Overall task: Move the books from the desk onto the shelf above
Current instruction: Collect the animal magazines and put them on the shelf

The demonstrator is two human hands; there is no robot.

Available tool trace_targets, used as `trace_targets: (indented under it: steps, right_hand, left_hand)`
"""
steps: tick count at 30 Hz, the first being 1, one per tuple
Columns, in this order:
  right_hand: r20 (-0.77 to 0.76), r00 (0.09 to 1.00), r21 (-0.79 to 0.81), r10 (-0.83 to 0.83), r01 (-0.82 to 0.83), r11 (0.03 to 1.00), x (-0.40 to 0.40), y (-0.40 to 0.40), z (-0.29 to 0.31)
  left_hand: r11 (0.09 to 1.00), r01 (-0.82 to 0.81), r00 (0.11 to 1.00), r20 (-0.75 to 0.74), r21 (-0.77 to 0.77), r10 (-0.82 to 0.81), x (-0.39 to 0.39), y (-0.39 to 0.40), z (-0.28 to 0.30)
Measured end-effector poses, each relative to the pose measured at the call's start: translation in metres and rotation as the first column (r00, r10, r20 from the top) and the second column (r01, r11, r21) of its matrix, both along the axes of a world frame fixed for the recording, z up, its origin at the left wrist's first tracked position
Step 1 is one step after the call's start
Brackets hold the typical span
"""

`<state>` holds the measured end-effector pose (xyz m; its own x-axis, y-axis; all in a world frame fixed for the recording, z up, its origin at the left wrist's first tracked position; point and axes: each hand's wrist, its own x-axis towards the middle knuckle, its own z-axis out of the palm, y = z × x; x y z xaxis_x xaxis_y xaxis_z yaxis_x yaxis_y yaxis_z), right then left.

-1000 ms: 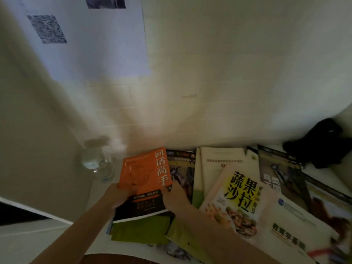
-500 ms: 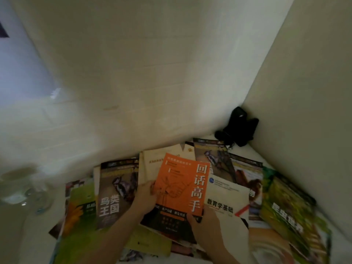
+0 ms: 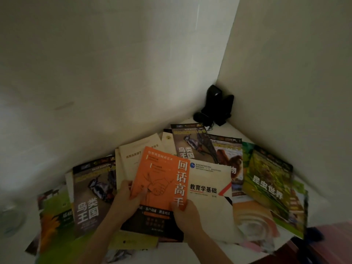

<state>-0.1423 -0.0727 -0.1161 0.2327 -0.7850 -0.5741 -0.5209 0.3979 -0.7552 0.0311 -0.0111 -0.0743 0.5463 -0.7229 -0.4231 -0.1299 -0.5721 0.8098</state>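
In the corner where two pale walls (image 3: 133,73) meet, a white desk (image 3: 236,130) lies under a loose spread of books, most of them flat and overlapping. Farthest right is the large green insect book (image 3: 266,187), tilted against its neighbours; beside it, toward the middle, a cover with an orange-brown animal (image 3: 231,159) and a white education textbook (image 3: 209,187). Two brown bird books show the same title, one on the left (image 3: 91,197) and one farther back (image 3: 190,145). A cream booklet (image 3: 133,159) sits between them, and a green sunflower cover (image 3: 51,221) lies at the near left edge. A black device (image 3: 217,107) stands in the far corner, clear of the pile.

Smaller and on top of it all is the orange and black paperback (image 3: 162,187), held by both hands. The left hand (image 3: 127,199) grips its left edge with the thumb over the cover; the right hand (image 3: 186,216) pinches the lower right part, thumb pressing on the cover. The book looks tipped up off the pile, not resting flat.

This seems to be the pick-up step for one book, with nearly the whole spread still on the desk. The shelf is out of view, so the next move likely calls for lifting the paperback clear without dragging the covers beneath it, then raising it overhead.
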Motion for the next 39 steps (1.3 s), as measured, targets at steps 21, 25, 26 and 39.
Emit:
trace_targets:
  steps: [21,25,26,39]
  right_hand:
    - [-0.088,0.994,-0.212,-0.061,0.041,0.976,-0.149,-0.050,-0.032]
    - [0.015,0.995,-0.172,-0.098,0.099,0.980,-0.149,-0.061,-0.025]
    - [0.027,0.995,-0.154,-0.097,0.100,0.983,-0.152,-0.065,-0.024]
    - [0.222,0.962,-0.053,-0.159,0.175,0.983,-0.164,-0.075,-0.011]
  left_hand:
    - [0.997,-0.017,0.998,0.066,0.072,0.012,-0.151,-0.078,-0.038]
    - [0.999,-0.044,0.990,0.136,0.031,0.039,-0.156,-0.075,-0.032]
    - [0.998,-0.056,0.991,0.120,-0.005,0.056,-0.157,-0.074,-0.029]
    - [1.000,0.000,0.993,-0.121,-0.002,0.000,-0.158,-0.095,0.000]
